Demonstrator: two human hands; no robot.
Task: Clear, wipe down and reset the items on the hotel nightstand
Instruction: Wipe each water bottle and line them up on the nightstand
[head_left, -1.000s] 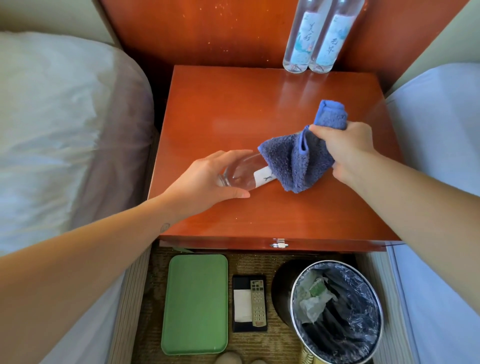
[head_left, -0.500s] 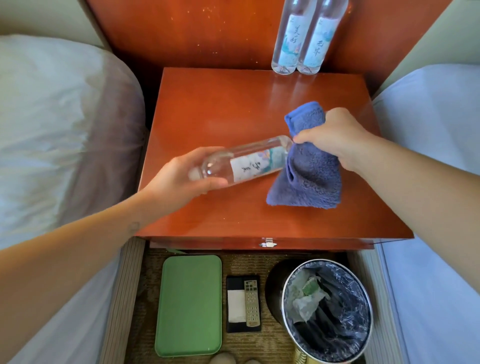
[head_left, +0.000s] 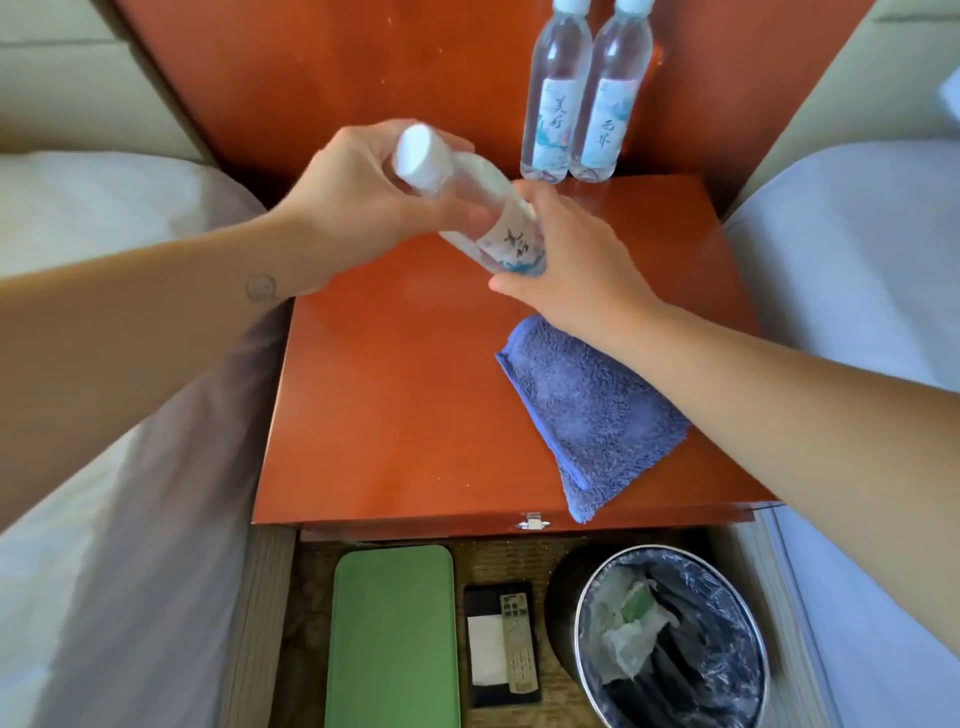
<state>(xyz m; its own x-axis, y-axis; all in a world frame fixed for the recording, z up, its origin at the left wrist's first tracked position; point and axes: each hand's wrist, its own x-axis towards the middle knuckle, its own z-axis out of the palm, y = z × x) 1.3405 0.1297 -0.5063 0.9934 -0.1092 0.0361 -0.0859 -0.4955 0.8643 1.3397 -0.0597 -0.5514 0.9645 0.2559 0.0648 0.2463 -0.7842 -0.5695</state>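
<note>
A clear water bottle (head_left: 470, 208) with a white cap and a pale blue label is held tilted above the back of the red-brown nightstand (head_left: 395, 415). My left hand (head_left: 358, 208) grips its neck end. My right hand (head_left: 571, 265) wraps round its lower, labelled end. The purple-blue cloth (head_left: 587, 410) lies loose on the nightstand's right front, with one corner over the front edge, partly under my right forearm.
Two more water bottles (head_left: 576, 98) stand upright side by side against the wooden back panel. Beds flank the nightstand on both sides. On the floor in front lie a green tray (head_left: 395, 639), a black tray with a remote (head_left: 501, 644) and a lined waste bin (head_left: 675, 639).
My right hand has let go of the cloth, which now lies on the nightstand, and has taken the bottle's lower end. Both hands have lifted the bottle up and toward the back.
</note>
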